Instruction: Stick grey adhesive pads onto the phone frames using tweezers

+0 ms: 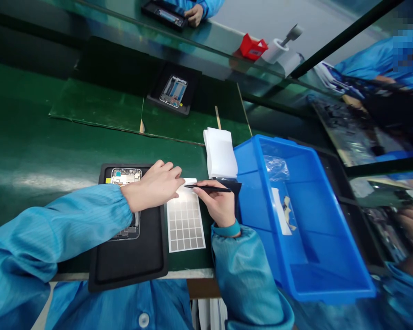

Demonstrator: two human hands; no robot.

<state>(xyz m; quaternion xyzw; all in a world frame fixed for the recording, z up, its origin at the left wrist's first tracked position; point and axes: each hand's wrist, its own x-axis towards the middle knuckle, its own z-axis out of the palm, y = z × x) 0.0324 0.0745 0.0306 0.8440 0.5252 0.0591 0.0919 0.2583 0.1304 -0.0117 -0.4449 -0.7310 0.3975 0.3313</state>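
Observation:
My right hand pinches black tweezers, their tip pointing left over the top of a sheet of grey square stickers. My left hand reaches across to the same sheet. Its fingers are curled down at the sheet's upper left edge, close to the tweezer tip; whatever they hold is hidden. Beneath my left forearm lies an opened phone with its inner parts bare, partly covered by my sleeve and wrist. The phone rests in a black tray at the table's front edge.
A blue bin with clear plastic and paper scraps stands right of my right arm. White paper leans beside it. Farther back, another phone frame sits on a black tray. Behind a ledge are a red box and a co-worker's hand.

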